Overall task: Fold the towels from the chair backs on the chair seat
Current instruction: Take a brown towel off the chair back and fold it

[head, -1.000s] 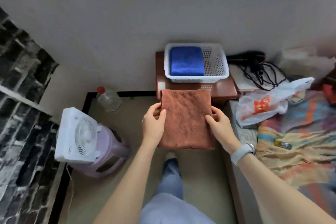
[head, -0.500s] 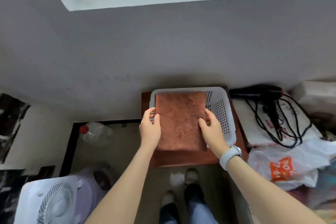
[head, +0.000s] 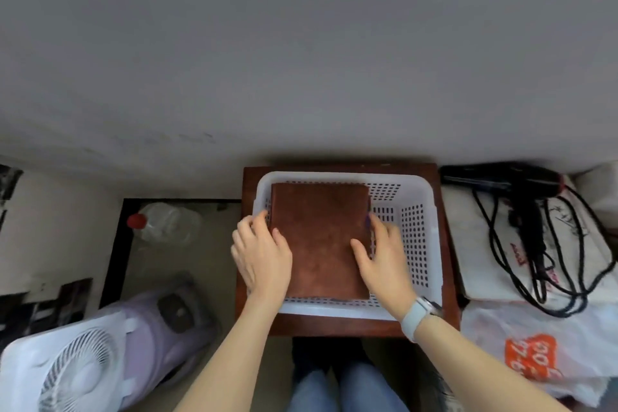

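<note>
A folded brown towel (head: 321, 237) lies flat in the left part of a white perforated basket (head: 422, 192), which stands on a dark wooden seat (head: 334, 328). My left hand (head: 262, 254) grips the towel's left edge, thumb on top and fingers down the side. On the right edge my right hand (head: 384, 261), with a watch on the wrist, grips the same way. A thin sliver of blue towel (head: 368, 220) shows under the brown one by my right fingers; the remainder of it is hidden.
A grey wall rises right behind the seat. On the floor to the left are a clear bottle with a red cap (head: 167, 222) and a white fan (head: 67, 368) on a lilac stool (head: 160, 321). To the right lie a black hair dryer (head: 521, 184) with cord and a plastic bag (head: 535, 354).
Both hands carried the brown towel forward from in front of the seat and lowered it into the basket, onto the blue towel. The view moved closer, over the basket.
</note>
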`<state>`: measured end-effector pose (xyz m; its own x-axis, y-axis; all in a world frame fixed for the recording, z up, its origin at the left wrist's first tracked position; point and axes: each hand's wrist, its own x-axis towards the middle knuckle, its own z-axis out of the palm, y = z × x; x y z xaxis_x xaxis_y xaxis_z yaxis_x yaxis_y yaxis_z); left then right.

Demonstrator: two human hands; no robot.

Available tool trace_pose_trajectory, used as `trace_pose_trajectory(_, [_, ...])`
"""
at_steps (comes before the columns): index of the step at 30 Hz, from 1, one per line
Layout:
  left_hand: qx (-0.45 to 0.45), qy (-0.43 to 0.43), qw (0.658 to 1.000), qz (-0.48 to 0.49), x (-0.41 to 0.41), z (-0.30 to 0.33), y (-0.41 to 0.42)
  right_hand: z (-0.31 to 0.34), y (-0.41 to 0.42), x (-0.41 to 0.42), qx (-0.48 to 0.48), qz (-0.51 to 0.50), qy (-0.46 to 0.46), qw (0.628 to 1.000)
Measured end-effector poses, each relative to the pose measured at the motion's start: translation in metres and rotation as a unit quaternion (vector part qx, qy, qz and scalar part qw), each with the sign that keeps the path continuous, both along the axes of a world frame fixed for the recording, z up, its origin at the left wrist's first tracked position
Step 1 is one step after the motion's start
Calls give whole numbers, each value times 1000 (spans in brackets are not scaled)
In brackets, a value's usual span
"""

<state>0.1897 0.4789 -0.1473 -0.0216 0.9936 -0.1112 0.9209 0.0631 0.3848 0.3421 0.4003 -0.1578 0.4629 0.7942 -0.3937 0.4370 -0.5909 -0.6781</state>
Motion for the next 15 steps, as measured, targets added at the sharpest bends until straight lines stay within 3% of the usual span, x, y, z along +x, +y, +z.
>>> trace_pose_trajectory(3, [89, 33, 983, -156, 7, -5, 2, 6, 8, -8, 127, 98, -211, 964])
trace_pose_trajectory(5, [55, 57, 965, -249, 13, -17, 6, -4, 21, -12, 123, 165, -273, 940])
trace_pose_trajectory(10, [-40, 99, 959, -263, 13, -53, 16, -41, 34, -14, 13, 213, -274, 938])
trace_pose_trajectory(15, [-26, 104, 963, -248, 13, -65, 15, -60, 33, -13, -2, 215, -246, 945])
